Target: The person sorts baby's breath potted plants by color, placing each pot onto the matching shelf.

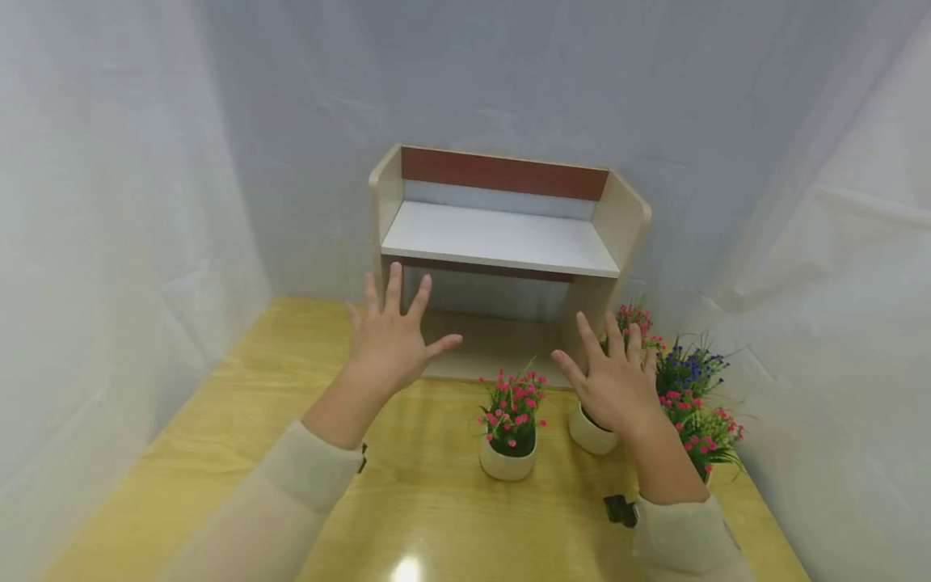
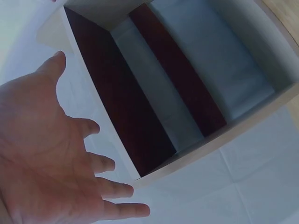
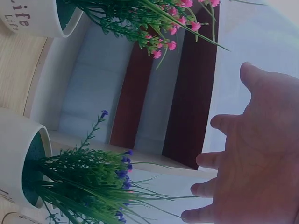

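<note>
One two-tier desktop shelf unit [image 1: 376,202] stands on one wooden table [image 1: 218,388]. It has two side panels [image 1: 624,212] and two reddish-brown strips [image 1: 502,171]. At least four flower clumps show: one pink clump [image 1: 513,404] before the shelf unit, two pink and one blue-violet clump [image 1: 691,369] toward its right end. Two cream flowerpots [image 1: 507,466] show plainly; the full pot count is unclear. Two hands, left hand [image 1: 389,347] and right hand [image 1: 618,390], are before the shelf unit.

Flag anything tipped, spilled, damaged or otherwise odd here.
Nothing stands out: the front pink-flowered pot stands upright on the table, the shelf unit is upright behind it, and the left hand and right hand are spread, holding nothing. Some pots at right are partly hidden.
</note>
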The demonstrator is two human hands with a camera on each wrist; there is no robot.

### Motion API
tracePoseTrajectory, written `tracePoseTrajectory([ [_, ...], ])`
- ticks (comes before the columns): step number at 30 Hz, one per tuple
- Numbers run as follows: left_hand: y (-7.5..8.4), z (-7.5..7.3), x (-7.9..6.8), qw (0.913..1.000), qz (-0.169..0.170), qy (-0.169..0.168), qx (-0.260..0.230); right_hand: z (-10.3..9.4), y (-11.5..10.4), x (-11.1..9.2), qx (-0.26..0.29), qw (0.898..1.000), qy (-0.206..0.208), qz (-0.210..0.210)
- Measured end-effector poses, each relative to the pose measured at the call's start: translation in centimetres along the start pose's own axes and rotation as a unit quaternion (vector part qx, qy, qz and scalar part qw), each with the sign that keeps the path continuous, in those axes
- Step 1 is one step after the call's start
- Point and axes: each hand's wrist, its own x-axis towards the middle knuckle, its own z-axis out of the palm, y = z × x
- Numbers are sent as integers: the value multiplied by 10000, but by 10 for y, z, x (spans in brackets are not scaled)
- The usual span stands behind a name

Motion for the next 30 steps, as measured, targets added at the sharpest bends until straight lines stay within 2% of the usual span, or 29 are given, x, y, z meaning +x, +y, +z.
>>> tracePoseTrajectory([
  [5,0,5,1,10000,34,55,-51,-1,0,0,55,10000,16,-13],
  [10,-5,12,5,9994,2,139,-305,0,1,-2,47,9997,223,-80],
  [13,-10,13,12,9985,-66,406,-365,1,2,-5,162,9990,393,-166],
  [17,-18,12,23,9923,-216,1009,-684,3,0,-13,598,9963,470,-396],
  [20,-29,9,36,9827,-303,1299,-1283,8,-3,-21,1048,9922,338,-593],
  [23,-42,2,50,9683,-407,1323,-2079,17,-5,-31,1577,9849,116,-699],
  [26,-56,-6,65,9473,-516,1210,-2919,29,-5,-40,2154,9745,-159,-606],
  [30,-70,-15,87,9172,-733,1055,-3772,50,-1,-48,2898,9547,-527,-419],
])
